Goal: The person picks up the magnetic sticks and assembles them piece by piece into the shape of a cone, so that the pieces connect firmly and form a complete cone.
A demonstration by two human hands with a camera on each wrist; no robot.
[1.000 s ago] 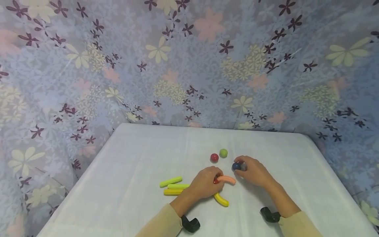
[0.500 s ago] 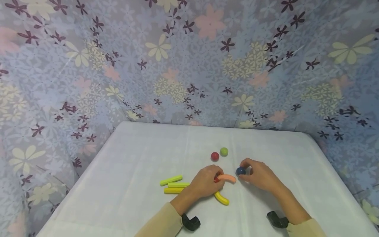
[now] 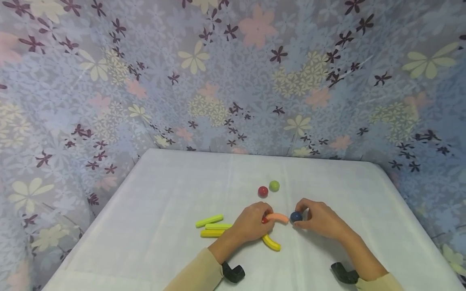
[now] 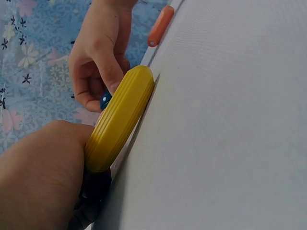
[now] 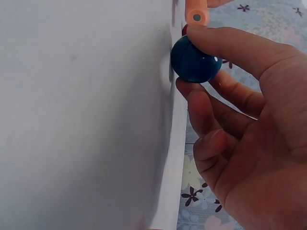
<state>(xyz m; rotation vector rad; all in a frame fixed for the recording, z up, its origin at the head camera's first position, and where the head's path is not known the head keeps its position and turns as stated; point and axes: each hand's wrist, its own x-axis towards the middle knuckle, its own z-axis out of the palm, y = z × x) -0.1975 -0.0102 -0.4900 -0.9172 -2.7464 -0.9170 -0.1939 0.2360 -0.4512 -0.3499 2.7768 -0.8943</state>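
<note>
My left hand holds the red ball at the near end of a curved orange rod. A curved yellow rod extends below that hand; its other end is hidden, and it looms large in the left wrist view. My right hand pinches a shiny blue ball between thumb and fingertips. The ball sits right by the orange rod's free end, which has a round hole in its face. I cannot tell whether they touch.
Loose red and green balls lie behind the hands on the white-covered table. Lime and yellow straight rods lie left. Another orange rod shows near the right forearm. Flowered cloth hangs behind.
My right hand has brought the blue ball nearer to me, up to the orange rod's free end. A grey spot by the ball went out of sight. The left hand has stayed in place.
</note>
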